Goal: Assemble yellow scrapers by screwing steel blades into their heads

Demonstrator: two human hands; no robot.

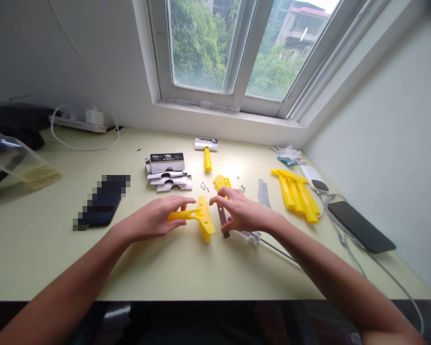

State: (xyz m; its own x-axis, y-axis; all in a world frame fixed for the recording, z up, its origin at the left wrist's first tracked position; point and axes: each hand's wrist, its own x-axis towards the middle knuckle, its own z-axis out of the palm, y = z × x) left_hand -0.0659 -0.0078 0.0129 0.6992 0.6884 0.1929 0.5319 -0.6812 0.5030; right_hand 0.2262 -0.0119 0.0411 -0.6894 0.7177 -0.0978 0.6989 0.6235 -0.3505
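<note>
My left hand [161, 218] is closed round the handle of a yellow plastic scraper [205, 220], whose wide head points right toward my other hand. My right hand [239, 208] has its thumb and fingers around a narrow dark metal blade [223, 221], just right of the scraper head; the fingers partly cover the blade's upper end. Partly behind my right hand lies a screwdriver with a clear handle [252, 235] and a long shaft. A yellow plastic piece [222, 182] lies just beyond, between small piles of metal nuts or screws [204, 187].
Stacked cardboard sleeves [168, 175] stand beyond my left hand. An upright-lying scraper with a sleeved head [207, 155] is at the back. Flat blades [263, 192] and several yellow handles [296, 194] lie right, near a phone [361, 226] with cables. Another dark phone [106, 201] lies left.
</note>
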